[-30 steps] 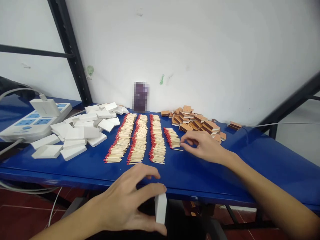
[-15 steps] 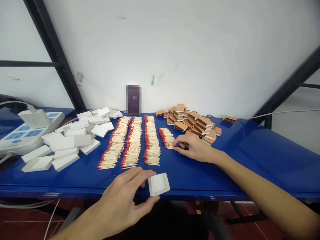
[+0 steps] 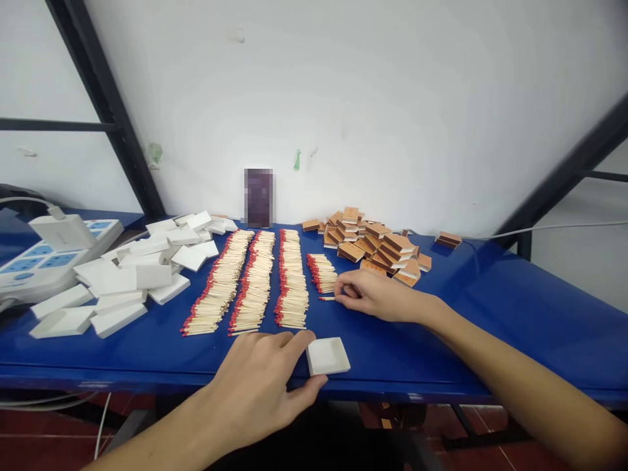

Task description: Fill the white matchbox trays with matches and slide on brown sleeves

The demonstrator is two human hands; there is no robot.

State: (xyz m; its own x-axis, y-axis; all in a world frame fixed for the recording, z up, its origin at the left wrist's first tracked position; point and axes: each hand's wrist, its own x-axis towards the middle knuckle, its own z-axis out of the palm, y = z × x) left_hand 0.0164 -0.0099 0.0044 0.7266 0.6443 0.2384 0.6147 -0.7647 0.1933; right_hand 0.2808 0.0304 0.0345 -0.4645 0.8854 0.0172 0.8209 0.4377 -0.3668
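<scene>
My left hand [image 3: 262,386] rests at the front edge of the blue table [image 3: 515,314], thumb and fingers pinching the left side of a small white matchbox tray [image 3: 328,355] that lies flat with its hollow up. My right hand [image 3: 375,296] lies on the table beside the short row of red-tipped matches [image 3: 321,272], its fingers curled on a few of them. One match [image 3: 326,298] sticks out at the fingertips. Three long rows of matches [image 3: 255,278] lie to the left.
A heap of white trays [image 3: 132,271] covers the left of the table, with a white and blue power strip [image 3: 44,255] and cables beyond it. Brown matchbox sleeves [image 3: 375,245] are piled at the back right. Black frame bars cross the white wall.
My left hand brought the white tray up from below the table edge, turned it flat and set it on the table. My right hand drew in to the short match row and closed its fingers.
</scene>
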